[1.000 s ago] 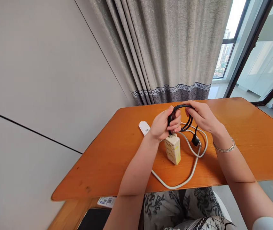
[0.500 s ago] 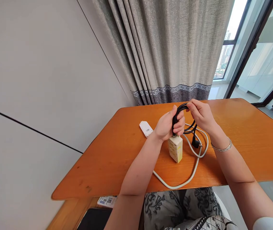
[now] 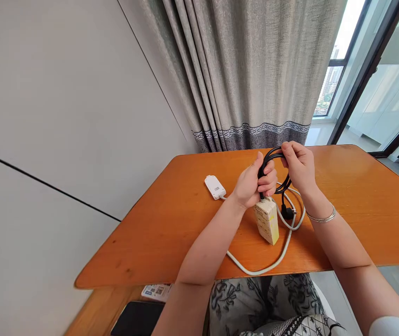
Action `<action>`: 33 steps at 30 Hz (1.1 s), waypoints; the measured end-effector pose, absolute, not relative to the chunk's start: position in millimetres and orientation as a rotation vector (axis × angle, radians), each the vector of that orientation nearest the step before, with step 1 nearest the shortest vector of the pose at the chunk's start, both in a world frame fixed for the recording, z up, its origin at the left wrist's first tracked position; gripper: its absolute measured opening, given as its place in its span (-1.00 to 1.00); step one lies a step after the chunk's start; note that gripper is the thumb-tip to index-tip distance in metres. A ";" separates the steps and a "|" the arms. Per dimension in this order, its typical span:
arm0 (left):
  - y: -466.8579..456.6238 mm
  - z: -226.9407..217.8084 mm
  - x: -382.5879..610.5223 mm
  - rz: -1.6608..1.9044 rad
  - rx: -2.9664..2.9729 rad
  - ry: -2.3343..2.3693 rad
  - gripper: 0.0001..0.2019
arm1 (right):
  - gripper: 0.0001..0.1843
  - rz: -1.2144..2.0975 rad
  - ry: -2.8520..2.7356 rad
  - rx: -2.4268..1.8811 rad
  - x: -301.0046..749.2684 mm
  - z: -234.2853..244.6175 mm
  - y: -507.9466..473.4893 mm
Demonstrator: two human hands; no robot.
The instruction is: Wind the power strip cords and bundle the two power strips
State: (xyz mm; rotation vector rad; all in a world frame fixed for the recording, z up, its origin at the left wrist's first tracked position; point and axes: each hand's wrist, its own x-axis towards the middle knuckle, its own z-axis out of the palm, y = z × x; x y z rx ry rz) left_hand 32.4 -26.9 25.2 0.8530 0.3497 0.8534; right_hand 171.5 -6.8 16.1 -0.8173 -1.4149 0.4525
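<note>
My left hand (image 3: pixel 253 184) is closed around a looped black cable (image 3: pixel 273 170), gripping it just above a cream power strip (image 3: pixel 267 220) that hangs tilted over the orange table (image 3: pixel 171 224). My right hand (image 3: pixel 299 165) pinches the top of the same black loop. The cable's black plug (image 3: pixel 287 212) dangles below my right hand. A white cord (image 3: pixel 273 261) runs from the strip in a curve over the table to a white plug (image 3: pixel 215 186) lying left of my hands.
A grey curtain (image 3: pixel 248 70) hangs behind the table, with a window (image 3: pixel 336 51) and glass door to the right. A wall (image 3: pixel 62 116) stands on the left. A dark phone (image 3: pixel 136 319) and a card (image 3: pixel 155 291) lie on a lower surface at bottom left.
Both hands have shifted slightly right with the black cable, and the loop looks tighter. The power strip has swung right beneath my left hand.
</note>
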 end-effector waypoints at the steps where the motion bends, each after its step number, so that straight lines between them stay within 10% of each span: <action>1: -27.1 25.0 32.8 0.856 0.850 0.349 -0.45 | -0.33 0.460 -1.397 -0.814 171.0 15.4 -6.6; 13: -28.8 31.6 24.6 0.881 0.792 0.369 -0.48 | -0.43 0.539 -1.440 -0.719 170.8 12.3 -2.8; 25: -24.1 59.9 -34.6 1.705 0.734 0.203 -0.57 | -0.70 0.901 -2.429 -1.107 183.9 3.0 7.0; 33: -19.8 62.3 -18.1 1.747 0.770 0.449 -0.53 | -0.54 -0.108 -2.266 -1.846 163.9 16.5 -13.0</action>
